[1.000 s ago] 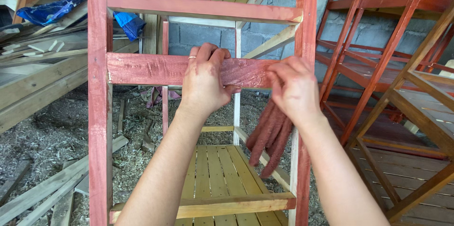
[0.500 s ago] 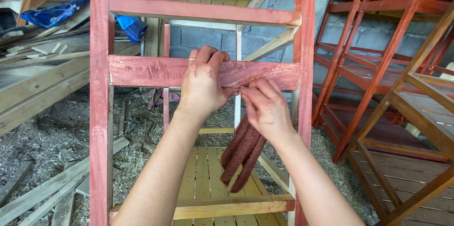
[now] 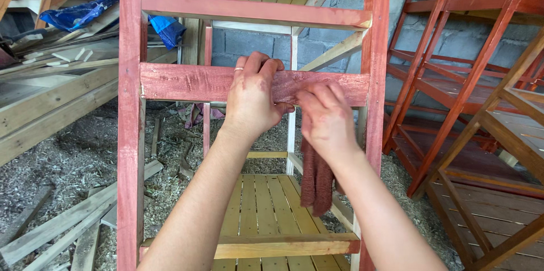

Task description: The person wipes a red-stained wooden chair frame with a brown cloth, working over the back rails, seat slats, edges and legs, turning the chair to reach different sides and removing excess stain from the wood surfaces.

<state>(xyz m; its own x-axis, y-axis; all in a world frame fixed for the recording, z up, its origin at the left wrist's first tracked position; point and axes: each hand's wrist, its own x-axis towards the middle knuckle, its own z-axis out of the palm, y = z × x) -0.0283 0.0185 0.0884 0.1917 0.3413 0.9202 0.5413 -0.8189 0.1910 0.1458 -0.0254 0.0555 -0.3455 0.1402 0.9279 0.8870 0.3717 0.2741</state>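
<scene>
Both hands work at the middle crossbar [image 3: 192,83] of a red-stained wooden rack frame [image 3: 131,135]. Left hand [image 3: 253,98] lies curled over the front of that crossbar, fingers hooked over its top edge and thumb below, a ring on one finger; its grip is closed on the bar itself. Right hand [image 3: 326,118] sits just beside the left one, a little lower, at the crossbar's bottom edge, with fingers bunched tight around a dark red rag [image 3: 315,183]; the rag's upper end is pressed against the wood under the fingertips while the rest hangs loose below the wrist. Both hands are smeared with reddish stain. The crossbar spans between two upright posts, the right post [image 3: 376,50] stained red like the thinner upper rail [image 3: 255,11]. Lower down, an unstained slatted shelf [image 3: 266,208] of pale wood sits inside the frame behind a bare front rail [image 3: 255,245]. Sawdust and loose planks [image 3: 62,220] cover the floor at left, a blue tarp [image 3: 79,15] lies on stacked lumber behind, and finished red racks [image 3: 453,78] stand at right against a block wall.
</scene>
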